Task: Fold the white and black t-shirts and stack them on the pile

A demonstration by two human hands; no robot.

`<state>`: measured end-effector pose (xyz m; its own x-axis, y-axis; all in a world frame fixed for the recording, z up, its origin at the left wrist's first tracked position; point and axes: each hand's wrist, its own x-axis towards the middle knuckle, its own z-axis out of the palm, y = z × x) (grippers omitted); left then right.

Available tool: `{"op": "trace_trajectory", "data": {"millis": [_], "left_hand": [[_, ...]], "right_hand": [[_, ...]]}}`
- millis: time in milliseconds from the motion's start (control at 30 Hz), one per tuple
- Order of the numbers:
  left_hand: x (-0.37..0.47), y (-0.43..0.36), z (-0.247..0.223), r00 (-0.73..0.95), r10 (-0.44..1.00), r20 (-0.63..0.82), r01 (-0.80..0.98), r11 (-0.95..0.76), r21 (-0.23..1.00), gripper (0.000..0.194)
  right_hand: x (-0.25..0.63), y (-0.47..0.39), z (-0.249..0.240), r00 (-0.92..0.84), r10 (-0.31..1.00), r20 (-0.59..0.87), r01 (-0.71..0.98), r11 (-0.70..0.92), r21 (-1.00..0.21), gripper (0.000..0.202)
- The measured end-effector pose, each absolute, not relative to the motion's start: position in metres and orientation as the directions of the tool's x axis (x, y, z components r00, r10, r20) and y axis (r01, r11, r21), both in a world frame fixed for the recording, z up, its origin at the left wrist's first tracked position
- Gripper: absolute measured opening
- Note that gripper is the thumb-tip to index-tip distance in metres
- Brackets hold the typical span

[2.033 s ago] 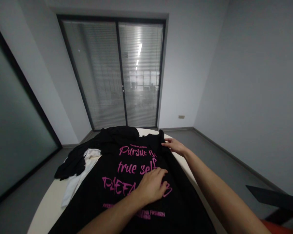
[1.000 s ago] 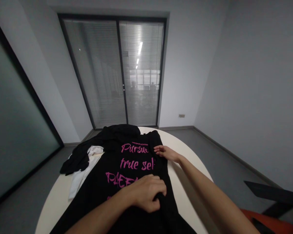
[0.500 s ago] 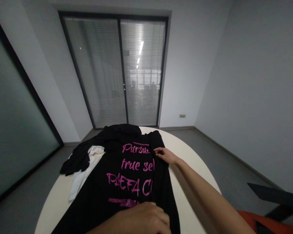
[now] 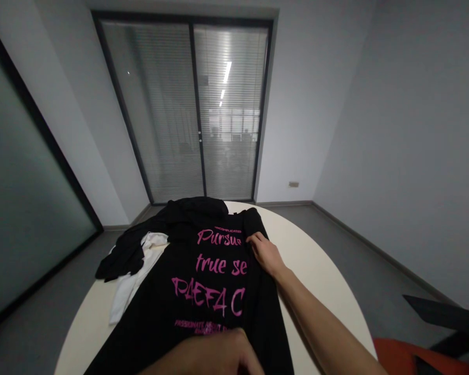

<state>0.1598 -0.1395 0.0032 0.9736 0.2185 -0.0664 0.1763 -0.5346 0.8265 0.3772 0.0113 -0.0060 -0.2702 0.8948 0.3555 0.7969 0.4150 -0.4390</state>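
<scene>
A black shirt [image 4: 211, 260] with pink lettering lies spread on the round table, its right side folded inward in a long strip that covers the ends of some words. My right hand [image 4: 266, 254] is at this strip's upper part, fingers bent and pinched on the cloth. Low in the view, my left hand [image 4: 222, 354] is curled over the lower part of the shirt, beneath the smallest print. Its fingertips are hidden under the hand, and the bottom of the shirt runs out of view.
Another black garment [image 4: 128, 250] lies bunched at the back left of the cream table [image 4: 316, 255], over a white cloth [image 4: 135, 281]. A red and black chair [image 4: 406, 357] stands at the lower right. Beyond the table are glass panels with blinds [image 4: 160, 120].
My right wrist has turned, and the hand lies flatter along the folded strip. My left hand has dropped slightly and rolled. The strip covers a little more of the middle line of lettering.
</scene>
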Motion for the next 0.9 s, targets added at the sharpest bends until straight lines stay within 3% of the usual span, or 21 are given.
{"op": "trace_trajectory", "data": {"millis": [33,100,233,333,433,600,767,900], "left_hand": [[0.159,-0.141,0.014,0.959,0.281,0.041,0.148,-0.617,0.773,0.016],[0.160,-0.143,0.028,0.934,0.315,0.169,0.148,-0.772,0.618,0.025],[0.161,-0.139,0.025,0.943,0.283,0.173,0.192,-0.890,0.413,0.037],[0.162,-0.135,0.016,0.939,0.318,0.133,0.244,-0.886,0.395,0.043],[0.164,-0.135,0.011,0.896,0.414,0.161,0.327,-0.860,0.392,0.043],[0.166,-0.136,0.001,0.827,0.551,0.112,0.482,-0.797,0.363,0.083],[0.166,-0.134,0.007,0.843,0.524,0.123,0.475,-0.831,0.289,0.075],[0.172,-0.126,0.028,0.956,0.253,0.147,0.228,-0.959,0.167,0.049]], "right_hand": [[0.375,0.011,-0.005,-0.255,0.881,0.398,0.762,0.436,-0.479,0.032],[0.372,0.013,-0.004,-0.289,0.853,0.435,0.657,0.507,-0.558,0.030],[0.374,0.020,-0.010,-0.349,0.851,0.392,0.533,0.524,-0.664,0.032],[0.387,0.027,-0.018,-0.068,0.921,0.383,0.639,0.335,-0.693,0.038],[0.401,0.035,-0.027,0.170,0.950,0.261,0.723,0.059,-0.688,0.044],[0.409,0.051,-0.037,0.259,0.957,0.130,0.750,-0.115,-0.651,0.043],[0.412,0.082,-0.029,0.283,0.959,0.017,0.696,-0.194,-0.691,0.041],[0.417,0.109,-0.026,0.264,0.964,-0.005,0.673,-0.188,-0.716,0.037]]}}
